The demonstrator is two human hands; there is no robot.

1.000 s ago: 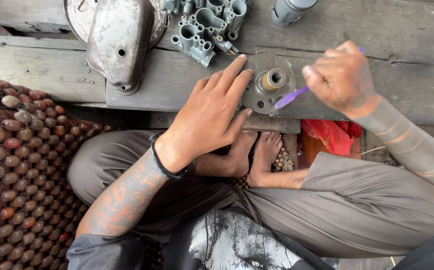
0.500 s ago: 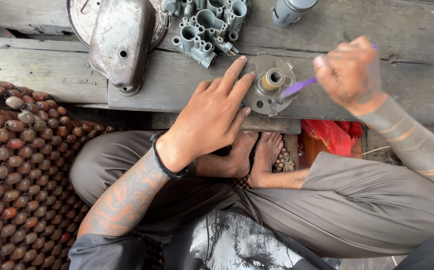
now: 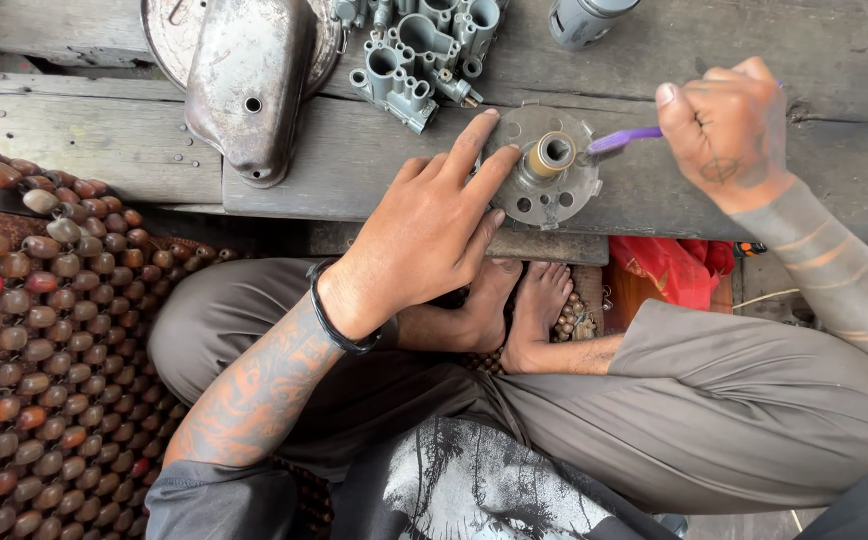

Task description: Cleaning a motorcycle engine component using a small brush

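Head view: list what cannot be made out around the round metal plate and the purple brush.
- Purple brush: its handle end is hidden inside the right hand; the bristles are too small to make out.
- Round metal plate: its left edge is covered by the left hand's fingers.
- Carburetor body: its top is cut off by the upper frame edge.
- Grey cylinder: mostly cut off by the same edge.

Holed metal disc [image 3: 544,185]; purple brush [image 3: 622,139]
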